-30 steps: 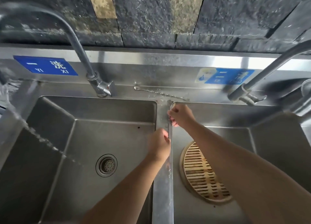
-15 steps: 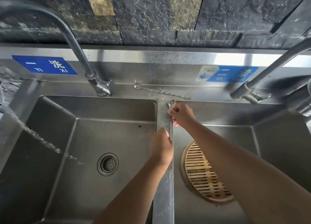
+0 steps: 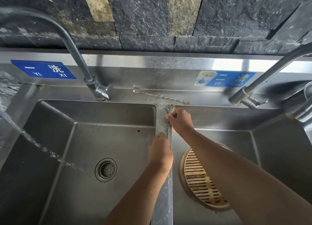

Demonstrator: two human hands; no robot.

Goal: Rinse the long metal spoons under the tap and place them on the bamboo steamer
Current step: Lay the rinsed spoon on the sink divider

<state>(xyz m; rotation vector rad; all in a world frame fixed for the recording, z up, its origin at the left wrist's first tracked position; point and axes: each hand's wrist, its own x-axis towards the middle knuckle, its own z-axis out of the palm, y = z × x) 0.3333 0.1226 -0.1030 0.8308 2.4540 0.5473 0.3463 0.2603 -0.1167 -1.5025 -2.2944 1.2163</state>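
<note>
Right hand (image 3: 181,121) pinches a long metal spoon (image 3: 168,123) lying along the sink divider (image 3: 163,199); left hand (image 3: 160,152) closes on its lower handle. Bamboo steamer (image 3: 199,179) lies in right basin. Advice: lift level, grip firm; wet steel likely slips.

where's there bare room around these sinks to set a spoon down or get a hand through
Bare: the left basin floor around the drain, though a water stream crosses its left side; the right basin floor right of the bamboo steamer. Crowded: the divider, where the left hand and right hand grip a long spoon; the back ledge holds another spoon.
</note>
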